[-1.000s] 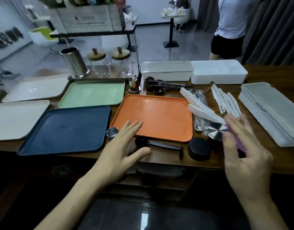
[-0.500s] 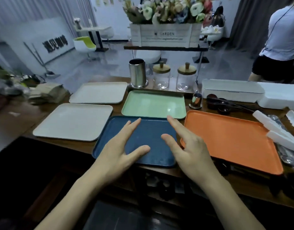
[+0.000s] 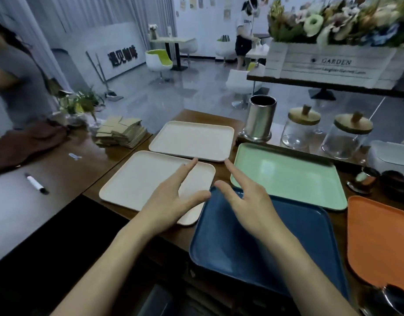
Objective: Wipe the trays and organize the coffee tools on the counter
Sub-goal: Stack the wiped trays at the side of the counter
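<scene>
Five trays lie flat on the wooden counter: a near cream tray [image 3: 137,179], a far cream tray [image 3: 191,140], a green tray [image 3: 292,176], a dark blue tray [image 3: 287,245] and an orange tray [image 3: 383,238] at the right edge. My left hand [image 3: 171,201] hovers over the near cream tray's right part, fingers spread, holding nothing. My right hand [image 3: 246,201] hovers over the blue tray's far left corner, fingers apart and empty. A small steel cup [image 3: 365,181] and dark scoops [image 3: 396,183] sit right of the green tray.
A steel canister [image 3: 261,119] and two lidded glass jars [image 3: 302,128] stand behind the green tray. A stack of brown paper sleeves [image 3: 121,133] and a marker [image 3: 37,185] lie to the left. A person [image 3: 12,87] stands at far left. A flower crate [image 3: 333,62] sits behind.
The view has swung left from the orange tray and tools towards the cream trays. Both hands moved left with it, from the blue tray towards the cream tray, still empty.
</scene>
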Demonstrator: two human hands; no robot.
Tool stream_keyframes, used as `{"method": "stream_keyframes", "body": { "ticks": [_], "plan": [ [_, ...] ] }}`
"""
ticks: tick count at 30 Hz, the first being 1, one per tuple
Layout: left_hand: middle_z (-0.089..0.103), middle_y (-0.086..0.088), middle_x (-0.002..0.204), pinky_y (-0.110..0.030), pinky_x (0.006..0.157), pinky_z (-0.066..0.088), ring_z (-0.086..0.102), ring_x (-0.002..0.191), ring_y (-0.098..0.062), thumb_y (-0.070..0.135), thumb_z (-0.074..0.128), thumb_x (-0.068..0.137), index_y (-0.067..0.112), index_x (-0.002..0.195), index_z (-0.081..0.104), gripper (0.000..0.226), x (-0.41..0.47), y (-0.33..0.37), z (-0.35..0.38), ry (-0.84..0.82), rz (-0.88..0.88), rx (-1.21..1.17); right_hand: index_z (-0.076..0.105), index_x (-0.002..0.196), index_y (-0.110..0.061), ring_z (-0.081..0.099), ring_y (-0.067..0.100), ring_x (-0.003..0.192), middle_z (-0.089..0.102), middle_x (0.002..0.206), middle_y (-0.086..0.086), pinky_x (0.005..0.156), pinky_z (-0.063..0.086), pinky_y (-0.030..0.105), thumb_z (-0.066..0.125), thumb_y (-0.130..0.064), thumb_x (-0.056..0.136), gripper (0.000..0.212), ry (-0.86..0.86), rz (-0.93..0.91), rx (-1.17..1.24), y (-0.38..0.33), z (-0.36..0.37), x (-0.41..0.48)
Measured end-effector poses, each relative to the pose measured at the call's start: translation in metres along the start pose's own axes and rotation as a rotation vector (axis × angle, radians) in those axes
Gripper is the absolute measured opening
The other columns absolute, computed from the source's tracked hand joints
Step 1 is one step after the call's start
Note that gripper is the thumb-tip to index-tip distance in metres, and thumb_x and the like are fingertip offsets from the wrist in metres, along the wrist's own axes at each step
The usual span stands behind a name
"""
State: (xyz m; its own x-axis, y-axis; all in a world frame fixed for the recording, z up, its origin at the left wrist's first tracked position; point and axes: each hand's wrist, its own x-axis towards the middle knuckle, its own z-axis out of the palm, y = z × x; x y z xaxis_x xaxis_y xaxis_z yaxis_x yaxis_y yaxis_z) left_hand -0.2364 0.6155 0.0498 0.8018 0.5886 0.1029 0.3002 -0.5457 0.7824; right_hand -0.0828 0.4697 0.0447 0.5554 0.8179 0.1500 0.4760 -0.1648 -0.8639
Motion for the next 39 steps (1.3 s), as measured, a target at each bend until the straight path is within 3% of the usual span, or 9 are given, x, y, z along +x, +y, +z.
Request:
{"method": "stream_keyframes", "body": {
  "ticks": [5,10,15,18,22,27,30,35,39],
  "plan": [
    [0.029,0.031,0.159,-0.023,0.115,0.024,0.025,0.146,0.007,0.07,0.066,0.081,0.057,0.153,0.025,0.084,0.046,-0.034,-0.018,-0.003,-0.059,0.005,0.031,0.155,-0.042,0.03,0.002,0.145,0.037,0.155,-0.022,0.107,0.025,0.018,0.055,-0.057,0.096,0.066,-0.019,0.02,-0.032,0.008,0.022,0.06],
    [0.031,0.027,0.16,-0.037,0.123,0.027,0.024,0.149,0.003,0.083,0.061,0.07,0.06,0.151,0.023,0.093,0.09,-0.066,-0.032,-0.015,-0.089,-0.014,0.032,0.155,-0.041,0.035,0.005,0.143,0.041,0.156,-0.014,0.11,0.031,0.022,0.056,-0.057,0.095,0.067,-0.009,0.088,-0.037,0.013,0.04,0.105],
    [0.03,0.024,0.161,-0.039,0.123,0.027,0.022,0.149,0.004,0.085,0.062,0.067,0.065,0.149,0.02,0.095,0.143,-0.105,-0.052,-0.052,-0.076,-0.001,0.034,0.155,-0.04,0.03,-0.005,0.138,0.038,0.155,-0.021,0.094,0.021,-0.002,0.058,-0.054,0.095,0.066,0.046,0.13,-0.104,0.023,0.063,0.146],
    [0.025,0.019,0.165,-0.042,0.121,0.031,0.032,0.149,-0.007,0.089,0.062,0.068,0.07,0.146,0.015,0.093,0.173,-0.127,-0.069,-0.121,-0.065,0.024,0.035,0.154,-0.04,0.03,-0.001,0.142,0.038,0.156,-0.02,0.103,0.023,0.011,0.058,-0.055,0.094,0.066,0.096,0.186,-0.123,0.025,0.076,0.167],
    [0.02,0.018,0.166,-0.04,0.122,0.026,0.009,0.154,0.0,0.08,0.063,0.075,0.057,0.155,0.012,0.097,0.2,-0.149,-0.089,-0.159,0.016,0.118,0.037,0.153,-0.04,0.038,0.004,0.141,0.038,0.156,-0.02,0.108,0.031,0.019,0.06,-0.056,0.093,0.066,0.14,0.242,-0.161,0.03,0.093,0.188],
    [0.012,0.015,0.169,-0.04,0.123,0.018,0.0,0.155,-0.007,0.07,0.068,0.08,0.041,0.161,0.013,0.102,0.23,-0.176,-0.101,-0.2,0.024,0.215,0.037,0.154,-0.034,0.023,0.005,0.15,0.029,0.163,-0.011,0.12,0.024,0.03,0.061,-0.054,0.093,0.069,0.179,0.321,-0.327,0.045,0.095,0.2],
    [0.008,0.009,0.17,-0.045,0.123,0.019,0.0,0.157,-0.016,0.074,0.069,0.077,0.041,0.161,0.009,0.109,0.244,-0.193,-0.1,-0.258,-0.007,0.29,0.032,0.157,-0.029,0.02,0.013,0.152,0.022,0.166,-0.004,0.116,0.025,0.033,0.06,-0.054,0.094,0.074,0.144,0.398,-0.495,0.052,0.09,0.204],
    [0.005,-0.003,0.171,-0.044,0.119,0.027,0.011,0.156,-0.021,0.069,0.072,0.078,0.034,0.162,0.007,0.111,0.25,-0.209,-0.103,-0.234,-0.106,0.335,0.034,0.153,-0.02,0.033,0.023,0.143,0.024,0.162,0.003,0.098,0.036,0.035,0.066,-0.053,0.09,0.078,0.093,0.481,-0.581,0.053,0.086,0.216],
    [0.018,-0.003,0.169,-0.046,0.118,0.032,0.019,0.155,-0.02,0.071,0.071,0.074,0.034,0.162,0.008,0.115,0.255,-0.219,-0.107,-0.237,-0.143,0.341,0.027,0.156,-0.018,0.015,0.021,0.153,0.008,0.168,0.006,0.112,0.029,0.036,0.07,-0.059,0.084,0.094,0.051,0.514,-0.554,0.061,0.081,0.223]
  ]
}}
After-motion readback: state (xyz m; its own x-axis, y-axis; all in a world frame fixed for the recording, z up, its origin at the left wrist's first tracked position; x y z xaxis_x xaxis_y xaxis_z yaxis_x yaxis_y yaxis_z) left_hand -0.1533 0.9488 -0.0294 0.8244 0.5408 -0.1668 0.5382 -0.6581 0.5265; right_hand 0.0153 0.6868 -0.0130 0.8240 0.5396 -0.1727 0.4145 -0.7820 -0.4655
